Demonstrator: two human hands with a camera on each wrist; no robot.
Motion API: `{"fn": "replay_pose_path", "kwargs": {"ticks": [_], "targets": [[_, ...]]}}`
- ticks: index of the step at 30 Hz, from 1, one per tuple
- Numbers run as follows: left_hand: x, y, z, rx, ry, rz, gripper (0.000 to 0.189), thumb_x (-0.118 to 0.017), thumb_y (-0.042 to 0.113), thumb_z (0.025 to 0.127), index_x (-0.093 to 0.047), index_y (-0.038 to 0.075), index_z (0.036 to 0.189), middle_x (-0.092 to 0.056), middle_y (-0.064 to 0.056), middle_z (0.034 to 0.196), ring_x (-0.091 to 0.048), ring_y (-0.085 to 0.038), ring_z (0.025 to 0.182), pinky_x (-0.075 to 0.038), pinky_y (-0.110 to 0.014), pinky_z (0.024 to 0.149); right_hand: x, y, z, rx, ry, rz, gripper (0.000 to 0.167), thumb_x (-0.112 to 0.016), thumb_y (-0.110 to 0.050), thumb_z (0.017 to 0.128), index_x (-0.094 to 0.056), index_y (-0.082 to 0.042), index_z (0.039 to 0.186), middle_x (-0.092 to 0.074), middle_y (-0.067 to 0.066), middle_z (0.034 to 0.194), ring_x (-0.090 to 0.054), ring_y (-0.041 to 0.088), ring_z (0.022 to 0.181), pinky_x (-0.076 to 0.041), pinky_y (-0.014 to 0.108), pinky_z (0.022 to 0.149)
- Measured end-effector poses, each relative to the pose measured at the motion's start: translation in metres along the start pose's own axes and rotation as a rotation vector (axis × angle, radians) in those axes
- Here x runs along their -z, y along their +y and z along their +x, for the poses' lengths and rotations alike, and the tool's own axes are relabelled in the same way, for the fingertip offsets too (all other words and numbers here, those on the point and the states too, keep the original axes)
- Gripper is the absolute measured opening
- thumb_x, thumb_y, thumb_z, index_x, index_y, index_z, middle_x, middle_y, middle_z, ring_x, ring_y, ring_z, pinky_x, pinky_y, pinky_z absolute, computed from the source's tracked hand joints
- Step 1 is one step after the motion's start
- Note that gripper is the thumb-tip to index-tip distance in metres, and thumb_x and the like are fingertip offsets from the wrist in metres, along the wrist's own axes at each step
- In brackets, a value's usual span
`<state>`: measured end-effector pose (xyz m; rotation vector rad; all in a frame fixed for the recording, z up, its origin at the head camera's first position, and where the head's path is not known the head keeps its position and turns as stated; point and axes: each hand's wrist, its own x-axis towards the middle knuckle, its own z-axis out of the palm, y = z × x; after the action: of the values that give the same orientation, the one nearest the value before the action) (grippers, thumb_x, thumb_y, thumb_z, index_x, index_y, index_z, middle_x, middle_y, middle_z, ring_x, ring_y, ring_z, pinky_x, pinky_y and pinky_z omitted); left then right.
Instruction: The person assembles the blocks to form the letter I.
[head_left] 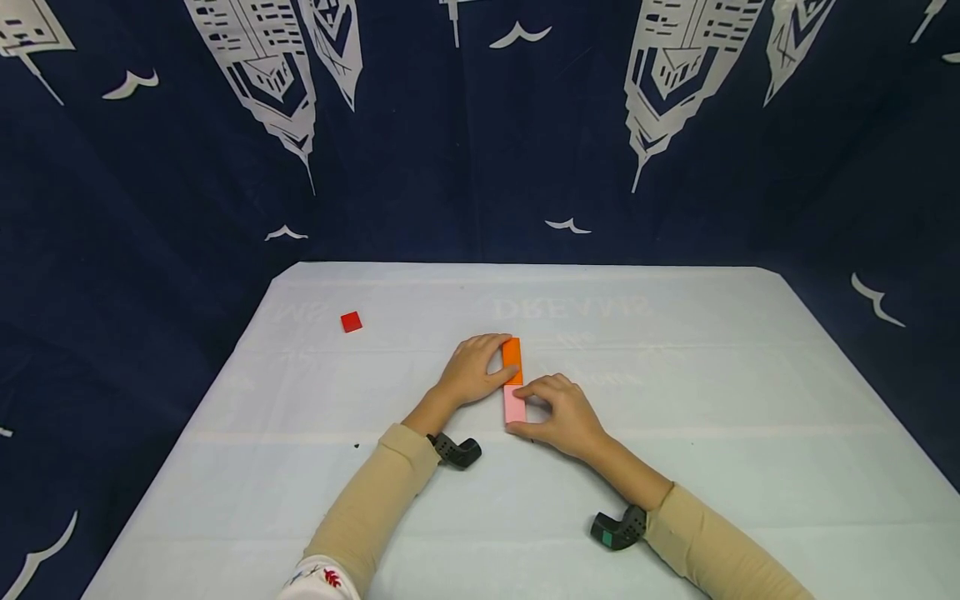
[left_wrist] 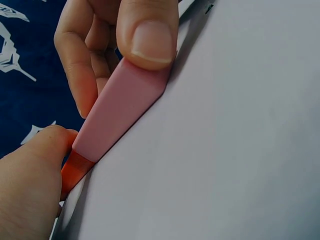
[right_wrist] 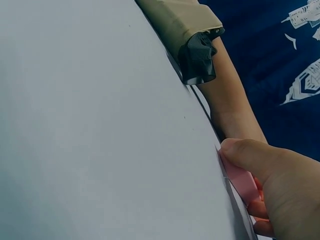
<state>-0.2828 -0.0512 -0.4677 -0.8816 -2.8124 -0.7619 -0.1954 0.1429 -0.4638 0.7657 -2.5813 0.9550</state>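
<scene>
An orange block (head_left: pixel 512 360) and a pink block (head_left: pixel 513 405) lie end to end on the white table, touching in a line. My left hand (head_left: pixel 471 369) grips the orange block by its two ends, thumb near the joint. My right hand (head_left: pixel 562 414) pinches the pink block lengthwise, its thumb on the near end and a finger at the far end. In the left wrist view the right thumb presses the end of the pink block (left_wrist: pixel 120 112), and a little of the orange block (left_wrist: pixel 76 170) shows beyond. The right wrist view shows the pink block (right_wrist: pixel 240 177) beneath the right hand (right_wrist: pixel 285 185).
A red square block (head_left: pixel 351 322) lies on the white table (head_left: pixel 675 375), towards the back left. A dark blue cloth (head_left: pixel 465 150) with white printed shapes hangs behind the table. Both wrists wear black devices, one of them on the right wrist (head_left: pixel 621 528).
</scene>
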Motion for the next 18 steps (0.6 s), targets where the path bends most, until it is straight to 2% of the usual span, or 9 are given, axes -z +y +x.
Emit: {"fn": "replay_pose_path", "kwargs": {"ticks": [10, 18], "targets": [[0.0011, 0.0001, -0.0009, 0.006, -0.003, 0.008, 0.058, -0.058, 0.042, 0.095, -0.047, 0.012, 0.143, -0.049, -0.009, 0.143, -0.041, -0.027, 0.134, -0.029, -0.046, 0.112, 0.0003, -0.0021, 0.0014, -0.026, -0.002, 0.018, 0.049, -0.089, -0.038, 0.067, -0.074, -0.012, 0.106, -0.070, 0.000, 0.102, -0.059, 0.021, 0.098, -0.047, 0.046, 0.086], [0.0023, 0.0024, -0.0015, 0.006, 0.003, -0.003, 0.058, -0.058, 0.042, 0.094, -0.047, 0.012, 0.143, -0.050, -0.009, 0.143, -0.042, -0.027, 0.134, -0.028, -0.046, 0.113, 0.0040, 0.0006, 0.0035, -0.126, -0.004, 0.165, 0.050, -0.088, -0.036, 0.069, -0.073, -0.011, 0.109, -0.071, -0.002, 0.103, -0.059, 0.016, 0.094, -0.049, 0.038, 0.082]]}}
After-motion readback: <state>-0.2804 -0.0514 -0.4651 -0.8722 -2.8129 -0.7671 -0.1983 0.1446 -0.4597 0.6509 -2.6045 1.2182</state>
